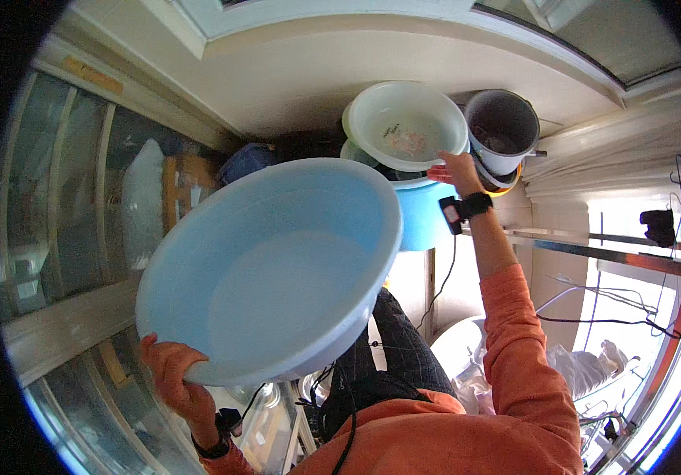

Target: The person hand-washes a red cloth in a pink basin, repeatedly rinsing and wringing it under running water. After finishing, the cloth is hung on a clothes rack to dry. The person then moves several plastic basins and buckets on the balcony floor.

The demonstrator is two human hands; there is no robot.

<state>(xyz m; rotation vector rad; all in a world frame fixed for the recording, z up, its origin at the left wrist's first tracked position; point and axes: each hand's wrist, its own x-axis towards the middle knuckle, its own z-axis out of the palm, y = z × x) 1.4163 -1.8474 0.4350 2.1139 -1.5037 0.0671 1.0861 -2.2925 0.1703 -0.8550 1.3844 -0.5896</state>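
Note:
My left hand (177, 377) grips the near-left rim of a large light-blue plastic basin (281, 297), which is tilted with its inside facing up at me. Farther off, my right hand (456, 170) touches the front rim of a pale, whitish-green basin (408, 122) with a printed pattern on its bottom. Whether its fingers are closed around that rim, I cannot tell. Beneath the pale basin stands a bright-blue tub (426, 217), partly hidden by my right wrist and the large basin. Each wrist wears a black strap with a small device and a cable.
A grey bucket (502, 127) stands right of the pale basin, stacked over other containers. Glazed cabinet doors (79, 178) line the left side. At right, a metal rack (613, 255) carries wire hangers (607, 314). A dark-blue item (248, 161) lies behind the large basin.

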